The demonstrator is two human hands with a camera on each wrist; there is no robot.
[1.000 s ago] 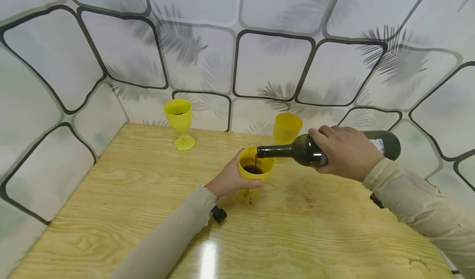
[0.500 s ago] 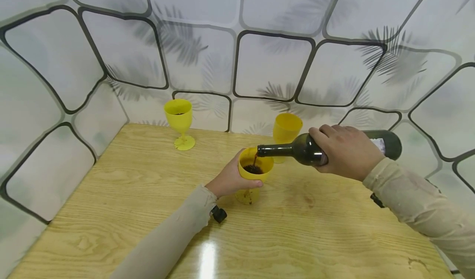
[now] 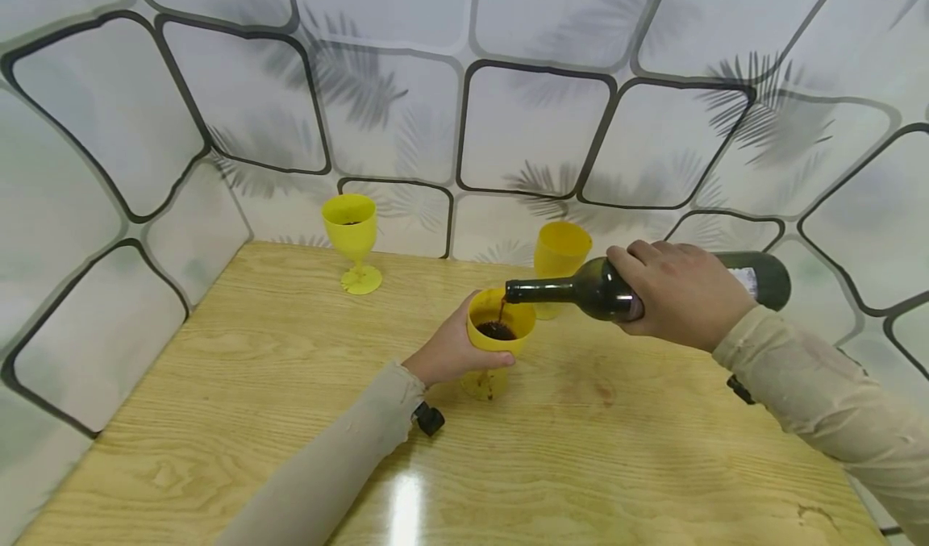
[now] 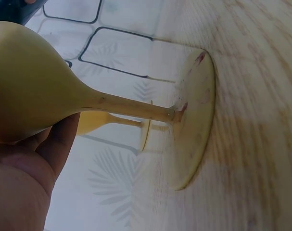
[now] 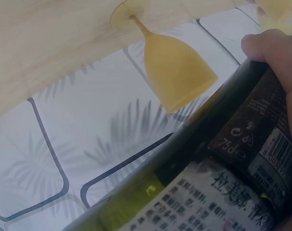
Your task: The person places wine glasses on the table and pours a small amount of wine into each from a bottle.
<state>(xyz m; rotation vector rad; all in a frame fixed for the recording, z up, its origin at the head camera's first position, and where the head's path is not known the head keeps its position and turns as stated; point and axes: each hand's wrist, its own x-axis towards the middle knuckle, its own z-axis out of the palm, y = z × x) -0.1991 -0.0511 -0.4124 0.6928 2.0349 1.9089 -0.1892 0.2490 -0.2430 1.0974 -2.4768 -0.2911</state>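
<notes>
My left hand (image 3: 459, 348) curls round the bowl of a yellow goblet (image 3: 485, 340), whose foot stands on the table, as the left wrist view shows. Dark liquid lies inside the bowl. My right hand (image 3: 682, 294) grips a dark green wine bottle (image 3: 595, 289) round its body, nearly level, with the mouth over the goblet's rim. A thin dark stream runs from the mouth into the goblet. In the right wrist view, printed labels show on the bottle (image 5: 222, 183). Behind the bottle stands another yellow goblet (image 3: 560, 247), partly hidden by it.
A third yellow goblet (image 3: 352, 231) with dark contents stands at the back left of the wooden table (image 3: 254, 368). A patterned wall covering (image 3: 537, 127) rises along the back and left edges. Light glares off the table near the front.
The bottle and right hand have shifted very slightly to the right and up. Liquid keeps running into the goblet, which my left hand holds in nearly the same place.
</notes>
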